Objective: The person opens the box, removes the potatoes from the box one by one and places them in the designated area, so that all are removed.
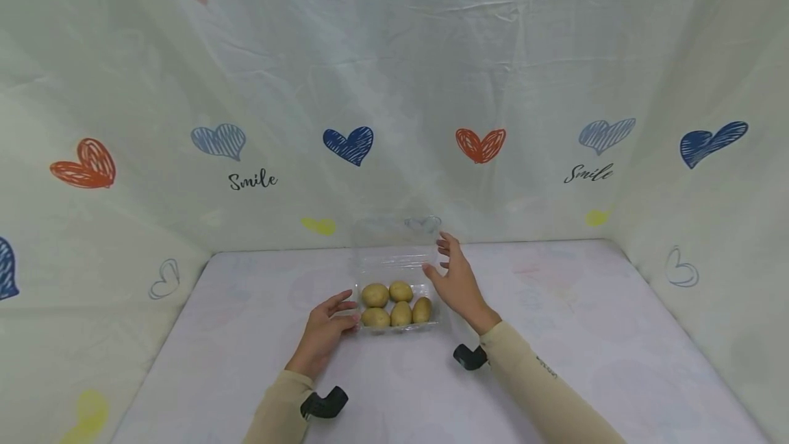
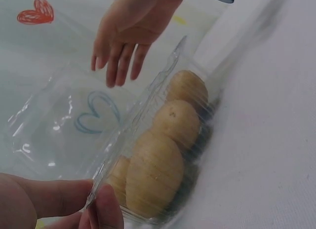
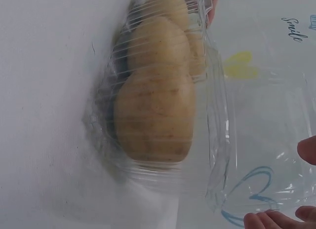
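Note:
A clear plastic clamshell box [image 1: 397, 329] stands on the table with its lid [image 1: 394, 235] raised at the back. Several potatoes [image 1: 374, 295] lie inside, seen also through the ribbed wall in both wrist views. At the box's left front corner, my left hand [image 1: 327, 331] pinches the rim between thumb and fingers [image 2: 106, 204]. My right hand [image 1: 459, 286] is beside the lid's right edge, fingers spread and holding nothing. In the right wrist view its fingertips [image 3: 269, 220] appear close to the lid; whether they touch it I cannot tell.
A white cloth covers the table [image 1: 555, 348]. Behind it hangs a pale curtain [image 1: 407, 88] printed with hearts and the word Smile. Black wrist mounts [image 1: 325, 403] stick out from both sleeves.

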A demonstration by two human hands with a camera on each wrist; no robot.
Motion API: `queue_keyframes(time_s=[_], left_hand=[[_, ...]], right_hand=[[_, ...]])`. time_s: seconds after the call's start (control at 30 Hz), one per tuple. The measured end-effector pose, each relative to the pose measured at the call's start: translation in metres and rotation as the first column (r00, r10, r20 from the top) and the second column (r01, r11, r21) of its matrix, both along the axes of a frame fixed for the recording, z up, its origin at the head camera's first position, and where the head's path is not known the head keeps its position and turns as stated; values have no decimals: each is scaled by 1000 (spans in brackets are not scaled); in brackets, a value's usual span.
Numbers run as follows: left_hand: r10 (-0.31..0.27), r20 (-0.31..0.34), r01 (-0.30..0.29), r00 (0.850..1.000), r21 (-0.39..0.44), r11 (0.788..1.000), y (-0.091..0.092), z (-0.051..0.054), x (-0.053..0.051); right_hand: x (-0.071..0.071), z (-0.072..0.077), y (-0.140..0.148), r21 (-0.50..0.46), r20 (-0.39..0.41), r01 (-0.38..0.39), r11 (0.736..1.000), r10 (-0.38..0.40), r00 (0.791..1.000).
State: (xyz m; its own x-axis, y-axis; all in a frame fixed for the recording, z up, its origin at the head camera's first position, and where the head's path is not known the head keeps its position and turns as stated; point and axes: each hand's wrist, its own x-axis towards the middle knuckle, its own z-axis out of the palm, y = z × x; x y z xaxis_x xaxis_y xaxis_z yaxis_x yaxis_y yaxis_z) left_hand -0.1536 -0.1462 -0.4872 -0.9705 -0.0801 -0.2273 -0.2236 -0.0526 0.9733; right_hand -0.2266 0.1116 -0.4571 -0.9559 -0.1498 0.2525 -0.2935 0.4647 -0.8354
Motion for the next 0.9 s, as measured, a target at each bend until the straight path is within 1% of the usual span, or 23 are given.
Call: queue_keyframes(time_s=[0.17,0.3,0.43,0.57,0.67,0.73,0.9], left_hand=[[3,1,-3,1000,-10,1000,1,-1,0],[-1,5,1,1000,-8,1000,1,-1,0],[-1,6,1,1000,-1,1000,1,-1,0],[1,1,-1,1000,13,1000,0,-1,0],[1,0,-1,1000,15,1000,0,-1,0],[0,3,0,1000,15,1000,0,-2,0],[1,4,-1,1000,15,1000,0,-2,0]], right_hand=[[0,-2,3,67,22,-31,997,29,999],[4,-5,6,170,17,-42,985,40,999],[10,-5,7,290,-11,-29,957,33,999],[17,-5,8,381,-44,-13,925,32,999],[21,-4,9,415,-64,-10,910,39,997],[23,-4,10,432,-63,-13,902,45,997],[19,-5,11,438,-63,-26,899,60,996]])
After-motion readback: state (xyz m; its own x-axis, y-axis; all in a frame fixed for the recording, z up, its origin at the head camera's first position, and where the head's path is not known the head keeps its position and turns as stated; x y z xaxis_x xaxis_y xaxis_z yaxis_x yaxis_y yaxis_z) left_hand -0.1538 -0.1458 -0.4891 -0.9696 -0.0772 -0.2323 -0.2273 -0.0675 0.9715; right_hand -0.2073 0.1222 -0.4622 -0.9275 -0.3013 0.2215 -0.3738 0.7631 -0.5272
